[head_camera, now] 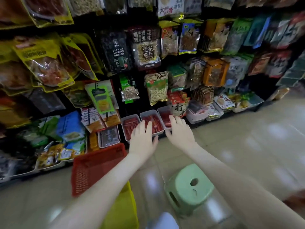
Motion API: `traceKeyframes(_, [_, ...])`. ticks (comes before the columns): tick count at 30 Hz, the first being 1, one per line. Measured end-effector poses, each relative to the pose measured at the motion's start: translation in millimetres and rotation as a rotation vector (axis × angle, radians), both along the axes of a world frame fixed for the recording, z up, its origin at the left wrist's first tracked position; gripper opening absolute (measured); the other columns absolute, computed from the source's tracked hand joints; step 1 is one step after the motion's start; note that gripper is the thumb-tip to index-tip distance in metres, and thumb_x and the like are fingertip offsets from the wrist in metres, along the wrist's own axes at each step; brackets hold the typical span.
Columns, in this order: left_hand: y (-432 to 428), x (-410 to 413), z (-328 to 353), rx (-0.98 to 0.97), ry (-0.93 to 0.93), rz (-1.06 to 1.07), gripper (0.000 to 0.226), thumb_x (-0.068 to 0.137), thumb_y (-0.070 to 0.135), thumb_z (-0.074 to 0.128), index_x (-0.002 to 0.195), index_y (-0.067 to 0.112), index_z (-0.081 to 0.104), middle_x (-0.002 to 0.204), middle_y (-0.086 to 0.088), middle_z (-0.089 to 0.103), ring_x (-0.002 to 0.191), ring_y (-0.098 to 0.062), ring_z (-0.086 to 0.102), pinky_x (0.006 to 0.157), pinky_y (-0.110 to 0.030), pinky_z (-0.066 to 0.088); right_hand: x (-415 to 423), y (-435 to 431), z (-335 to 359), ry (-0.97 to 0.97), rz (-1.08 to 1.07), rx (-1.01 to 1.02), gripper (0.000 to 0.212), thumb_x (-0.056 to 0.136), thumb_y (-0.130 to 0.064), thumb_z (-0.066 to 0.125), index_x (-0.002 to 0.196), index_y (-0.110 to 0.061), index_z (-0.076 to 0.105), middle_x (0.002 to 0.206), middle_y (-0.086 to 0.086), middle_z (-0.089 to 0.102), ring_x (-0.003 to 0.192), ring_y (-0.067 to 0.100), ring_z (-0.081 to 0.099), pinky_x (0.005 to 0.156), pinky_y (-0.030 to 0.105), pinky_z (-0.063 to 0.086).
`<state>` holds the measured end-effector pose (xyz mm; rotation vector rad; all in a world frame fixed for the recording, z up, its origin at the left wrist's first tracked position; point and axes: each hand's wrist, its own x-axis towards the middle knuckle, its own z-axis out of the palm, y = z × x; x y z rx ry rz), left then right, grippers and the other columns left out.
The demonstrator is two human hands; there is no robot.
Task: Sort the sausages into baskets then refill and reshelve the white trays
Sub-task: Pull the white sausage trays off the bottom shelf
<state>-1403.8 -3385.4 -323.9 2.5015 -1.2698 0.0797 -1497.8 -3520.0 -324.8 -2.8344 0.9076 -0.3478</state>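
Note:
Three white trays of red sausages stand side by side on the bottom shelf: a left tray (124, 120), a middle tray (149, 112) and a right tray (160, 110). My left hand (143, 138) reaches out with straight fingers over the gap between the left and middle trays. My right hand (179, 129) lies with straight fingers at the front of the right tray, its thumb toward the middle tray. Neither hand holds anything. A red mesh basket (95, 169) stands on the floor below the left forearm. A yellow basket (125, 209) shows partly under that arm.
A green plastic stool (189, 187) stands on the tiled floor under my right forearm. Hanging snack bags (151, 47) fill the rack above the trays. More white trays of packets line the bottom shelf to the left (109, 138) and right (198, 114).

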Motion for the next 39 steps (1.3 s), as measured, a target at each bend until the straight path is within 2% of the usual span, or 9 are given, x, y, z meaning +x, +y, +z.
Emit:
traceKeyframes(4, [-27.2, 9.8, -13.0, 0.022, 0.049, 0.027, 0.062, 0.082, 0.031, 0.065, 0.134, 0.003, 0.049, 0.134, -0.024, 0.051, 0.121, -0.041, 0.051, 0.099, -0.048, 0.043, 17.7, -24.9, -13.2, 0.011, 0.047, 0.02, 0.057, 0.076, -0.021, 0.069, 0.126, 0.001, 0.054, 0.105, 0.017, 0.061, 0.095, 0.036, 0.059, 0.069, 0.042, 0.053])
traceKeyframes(7, [-54.8, 29.2, -15.8, 0.042, 0.056, 0.019, 0.063, 0.084, 0.031, 0.064, 0.137, 0.003, 0.046, 0.138, -0.024, 0.047, 0.124, -0.04, 0.049, 0.102, -0.047, 0.04, 41.2, -46.7, -17.8, 0.032, 0.087, 0.027, 0.058, 0.083, -0.021, 0.061, 0.135, 0.0, 0.046, 0.119, 0.018, 0.057, 0.109, 0.036, 0.054, 0.086, 0.045, 0.049])
traceKeyframes(11, [-100.0, 84.5, -13.4, 0.043, 0.04, 0.015, 0.062, 0.093, 0.036, 0.053, 0.145, 0.008, 0.034, 0.148, -0.021, 0.035, 0.134, -0.036, 0.037, 0.109, -0.045, 0.031, 99.9, -85.0, -16.9, 0.045, 0.116, -0.016, 0.058, 0.094, -0.029, 0.048, 0.146, -0.01, 0.03, 0.139, 0.011, 0.043, 0.126, 0.028, 0.041, 0.098, 0.037, 0.039])
traceKeyframes(14, [-127.3, 137.9, -9.7, 0.059, 0.042, 0.019, 0.063, 0.097, 0.04, 0.044, 0.149, 0.01, 0.025, 0.152, -0.018, 0.027, 0.139, -0.033, 0.028, 0.111, -0.042, 0.026, 151.4, -112.0, -13.5, 0.063, 0.116, 0.002, 0.054, 0.096, -0.033, 0.044, 0.144, -0.012, 0.031, 0.139, 0.009, 0.042, 0.128, 0.027, 0.038, 0.099, 0.037, 0.039])
traceKeyframes(20, [-176.0, 213.2, 6.3, 0.111, 0.018, -0.026, 0.062, 0.098, 0.04, 0.041, 0.149, 0.011, 0.021, 0.153, -0.019, 0.024, 0.136, -0.035, 0.031, 0.109, -0.043, 0.027, 222.6, -156.4, -0.1, 0.073, 0.064, 0.046, 0.057, 0.095, -0.035, 0.045, 0.144, -0.01, 0.031, 0.138, 0.009, 0.043, 0.128, 0.027, 0.036, 0.099, 0.039, 0.038])
traceKeyframes(23, [-192.1, 226.8, 9.5, 0.119, 0.031, -0.036, 0.062, 0.099, 0.041, 0.039, 0.149, 0.011, 0.021, 0.152, -0.019, 0.023, 0.137, -0.035, 0.029, 0.112, -0.044, 0.025, 237.9, -173.6, 1.7, 0.071, 0.057, 0.066, 0.055, 0.094, -0.033, 0.046, 0.142, -0.009, 0.033, 0.136, 0.011, 0.045, 0.126, 0.028, 0.038, 0.099, 0.039, 0.04])
traceKeyframes(30, [-216.2, 254.9, -5.0, 0.154, 0.058, -0.016, 0.062, 0.097, 0.039, 0.042, 0.149, 0.01, 0.022, 0.151, -0.018, 0.026, 0.137, -0.036, 0.029, 0.112, -0.043, 0.025, 273.0, -214.2, -12.2, 0.137, 0.083, 0.095, 0.061, 0.096, -0.038, 0.044, 0.147, -0.011, 0.026, 0.14, 0.01, 0.04, 0.13, 0.029, 0.035, 0.102, 0.04, 0.038])
traceKeyframes(35, [-230.8, 268.8, -34.3, 0.184, 0.078, 0.087, 0.062, 0.097, 0.042, 0.04, 0.148, 0.012, 0.021, 0.152, -0.015, 0.025, 0.138, -0.033, 0.028, 0.11, -0.042, 0.028, 300.9, -234.3, -37.7, 0.247, 0.198, 0.15, 0.062, 0.096, -0.039, 0.044, 0.148, -0.01, 0.024, 0.146, 0.012, 0.034, 0.136, 0.029, 0.029, 0.106, 0.04, 0.034])
traceKeyframes(39, [-256.6, 274.9, -72.9, 0.23, 0.056, 0.187, 0.064, 0.097, 0.044, 0.04, 0.148, 0.01, 0.022, 0.151, -0.017, 0.025, 0.139, -0.033, 0.028, 0.11, -0.042, 0.026, 325.6, -262.1, -77.2, 0.268, 0.305, 0.197, 0.063, 0.094, -0.04, 0.044, 0.148, -0.015, 0.023, 0.146, 0.011, 0.035, 0.135, 0.03, 0.031, 0.107, 0.04, 0.033])
